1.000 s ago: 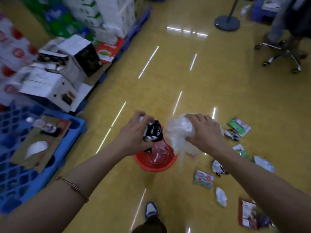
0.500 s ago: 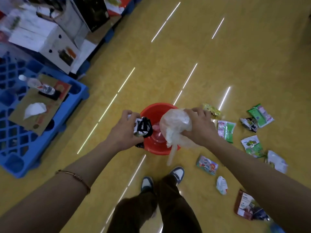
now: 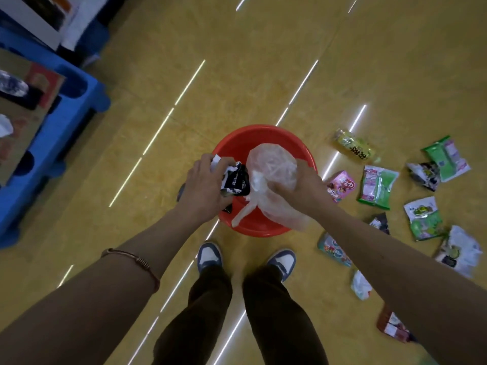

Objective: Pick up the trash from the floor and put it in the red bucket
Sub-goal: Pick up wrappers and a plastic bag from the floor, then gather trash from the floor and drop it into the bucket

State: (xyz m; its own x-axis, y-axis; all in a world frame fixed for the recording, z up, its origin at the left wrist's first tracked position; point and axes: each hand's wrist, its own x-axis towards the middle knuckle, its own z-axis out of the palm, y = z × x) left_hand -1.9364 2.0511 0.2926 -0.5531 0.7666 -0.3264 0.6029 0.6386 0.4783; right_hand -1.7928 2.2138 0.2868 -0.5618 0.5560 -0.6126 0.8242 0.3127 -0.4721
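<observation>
The left hand is closed on a crumpled black-and-white wrapper; its white lettering is too small to read. The right hand grips a bunched clear bag, whose loose tail hangs down over the near rim. Both hands are at mid-frame, right above the red bucket, which stands on the yellow floor just ahead of two blue-and-white shoes.

Loose trash lies on the floor at the right of the frame, beside the bucket and apart from it: about a dozen pieces. Among them are one yellow packet with dark characters on it, one pink packet, three green ones, and a white crumpled scrap. None of the printing is sharp enough to read.

At the left edge sits one blue pallet carrying cardboard. A thin bracelet circles the left forearm.
</observation>
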